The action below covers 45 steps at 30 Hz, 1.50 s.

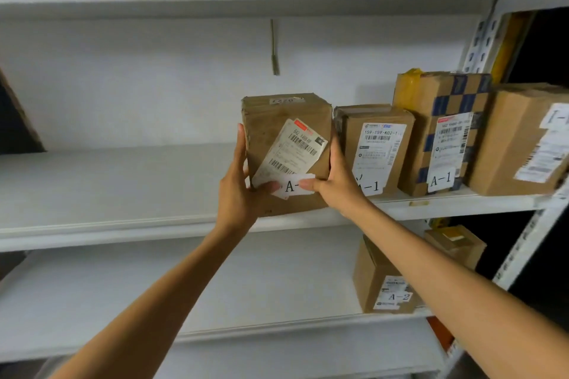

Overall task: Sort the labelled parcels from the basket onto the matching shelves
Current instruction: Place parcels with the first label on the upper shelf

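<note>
At shelf edge (123,226), parcel (286,120) between hands (243,194) (337,184)

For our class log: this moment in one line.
left hand, right hand: grip brown cardboard parcel | at white metal shelf | beside A-1 box

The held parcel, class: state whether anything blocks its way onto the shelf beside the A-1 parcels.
Nothing visible blocks it. The left hand and right hand hold the parcel at the front edge of the shelf, bare behind it. The nearest A-1 parcel stands close on its right.
</note>
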Tool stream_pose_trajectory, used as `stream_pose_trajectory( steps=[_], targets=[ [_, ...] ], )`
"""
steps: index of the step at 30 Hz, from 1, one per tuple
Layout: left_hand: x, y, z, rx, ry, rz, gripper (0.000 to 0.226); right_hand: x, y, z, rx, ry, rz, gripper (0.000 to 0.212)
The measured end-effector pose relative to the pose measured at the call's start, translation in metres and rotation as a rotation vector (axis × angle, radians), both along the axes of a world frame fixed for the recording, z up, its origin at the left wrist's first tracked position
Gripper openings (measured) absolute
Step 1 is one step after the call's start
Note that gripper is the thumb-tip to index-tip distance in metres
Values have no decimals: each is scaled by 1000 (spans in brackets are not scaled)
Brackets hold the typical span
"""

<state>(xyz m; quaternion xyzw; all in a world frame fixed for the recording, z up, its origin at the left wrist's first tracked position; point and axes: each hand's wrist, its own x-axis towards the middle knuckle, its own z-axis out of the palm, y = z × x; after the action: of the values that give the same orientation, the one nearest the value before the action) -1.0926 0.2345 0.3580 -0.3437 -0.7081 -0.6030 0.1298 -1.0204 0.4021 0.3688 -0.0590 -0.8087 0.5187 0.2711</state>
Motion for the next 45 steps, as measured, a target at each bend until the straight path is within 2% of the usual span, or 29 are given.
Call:
stream_pose_trajectory(
  steps=[9,18,22,27,31,33,36,39,45],
  targets=[
    [-12,9,-4,40,13,-72,103,-1,-8,-12,40,24,-166,103],
    [-12,10,-4,1,0,-56,104,21,-19,-19,-25,-82,-146,110],
    [-8,10,-1,-21,10,-51,104,40,-20,-9,-39,-135,-158,92],
    [-8,-1,2,-126,-37,6,101,57,-19,9,187,-142,-223,54],
    [-4,-18,6,-294,-91,103,84,51,-19,18,504,-27,-300,44],
    [2,-28,9,-400,-90,179,73,42,-26,24,622,-2,-208,43],
    [11,-46,14,-557,-35,289,58,25,-45,25,745,-71,37,41],
    [21,-74,16,-666,-23,408,43,10,-70,17,765,-138,221,48],
    [64,-143,2,-767,-199,597,34,-6,-119,-7,802,-215,596,53]
  ],
)
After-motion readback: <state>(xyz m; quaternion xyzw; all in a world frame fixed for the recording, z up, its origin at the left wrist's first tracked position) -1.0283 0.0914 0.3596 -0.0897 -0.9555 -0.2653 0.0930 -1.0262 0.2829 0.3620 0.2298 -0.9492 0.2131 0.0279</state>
